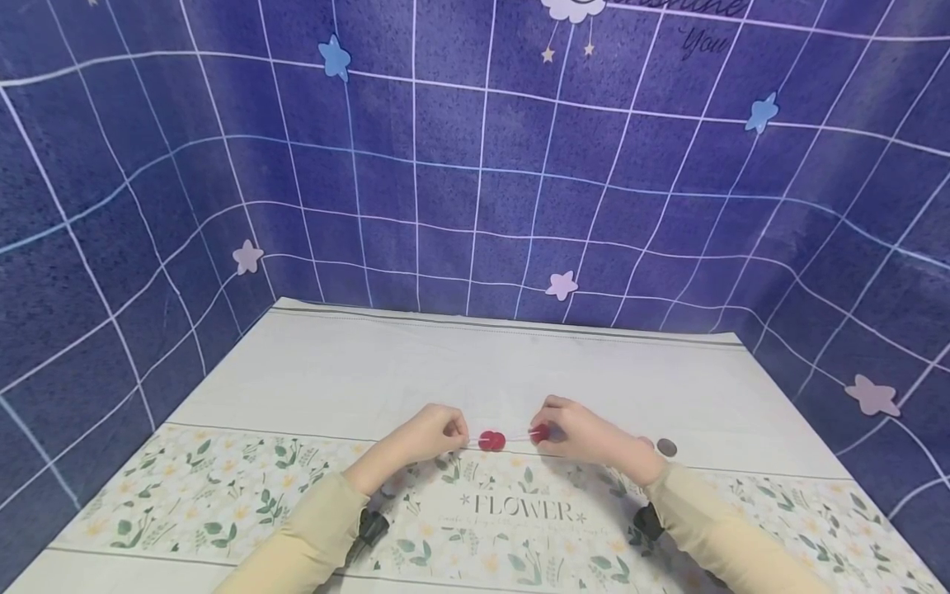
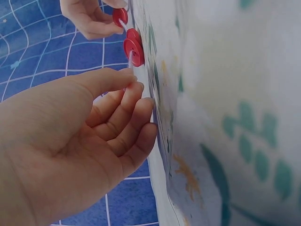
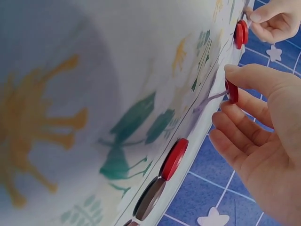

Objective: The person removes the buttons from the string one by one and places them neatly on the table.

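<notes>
In the head view, my left hand (image 1: 434, 431) pinches one end of a thin pale cord (image 1: 515, 437) between thumb and index finger. Two red buttons (image 1: 492, 440) are strung on it beside that hand, overlapping each other. My right hand (image 1: 575, 429) pinches another red button (image 1: 539, 433) at its edge. In the right wrist view, the cord passes through this held button (image 3: 232, 92) and a loose tail hangs out the other side. The left wrist view shows the cord coming out of a strung button (image 2: 134, 52) to the left fingertips.
To the right of the right hand, a loose red button (image 3: 175, 159) and a dark brown button (image 3: 150, 197) lie on the table, with part of another at the frame edge. A floral cloth (image 1: 223, 487) covers the table. Blue grid-patterned curtains (image 1: 460, 206) enclose the back and sides.
</notes>
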{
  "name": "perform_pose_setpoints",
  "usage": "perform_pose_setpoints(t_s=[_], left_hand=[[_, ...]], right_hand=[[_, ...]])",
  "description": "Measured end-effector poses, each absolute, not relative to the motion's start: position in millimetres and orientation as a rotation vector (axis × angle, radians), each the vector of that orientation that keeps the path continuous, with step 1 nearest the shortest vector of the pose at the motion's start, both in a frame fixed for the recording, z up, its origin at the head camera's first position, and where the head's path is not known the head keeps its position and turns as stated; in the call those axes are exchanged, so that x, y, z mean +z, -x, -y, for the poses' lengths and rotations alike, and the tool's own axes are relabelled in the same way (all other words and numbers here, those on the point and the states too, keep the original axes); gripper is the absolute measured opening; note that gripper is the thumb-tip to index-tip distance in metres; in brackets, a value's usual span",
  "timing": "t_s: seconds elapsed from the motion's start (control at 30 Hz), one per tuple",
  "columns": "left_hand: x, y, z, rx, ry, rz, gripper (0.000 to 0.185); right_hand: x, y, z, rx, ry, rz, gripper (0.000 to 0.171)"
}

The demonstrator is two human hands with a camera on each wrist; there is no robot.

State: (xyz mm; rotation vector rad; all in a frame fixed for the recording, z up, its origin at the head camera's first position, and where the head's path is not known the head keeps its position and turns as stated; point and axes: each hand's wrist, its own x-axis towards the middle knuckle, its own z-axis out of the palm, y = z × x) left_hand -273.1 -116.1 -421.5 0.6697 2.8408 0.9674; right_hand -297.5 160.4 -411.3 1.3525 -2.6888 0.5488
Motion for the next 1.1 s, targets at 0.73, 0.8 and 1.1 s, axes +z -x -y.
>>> perform_pose_setpoints(t_s=[0.73, 0.8, 1.1], left_hand=[[-420.1, 273.5, 115.4, 0.971, -0.632, -2.830, 0.005], [-420.4, 273.8, 115.6, 0.967, -0.636, -2.832, 0.005], [-422.2, 274.6, 116.0, 0.970, -0.647, -2.832, 0.005]], right_hand=[[-408.6, 295.3, -169.7, 0.528, -1.337, 2.718, 0.025], [-408.3, 295.3, -170.5, 0.520, -1.330, 2.723, 0.025], [-409.9, 296.0, -175.8, 0.513, -1.313, 2.727, 0.027]])
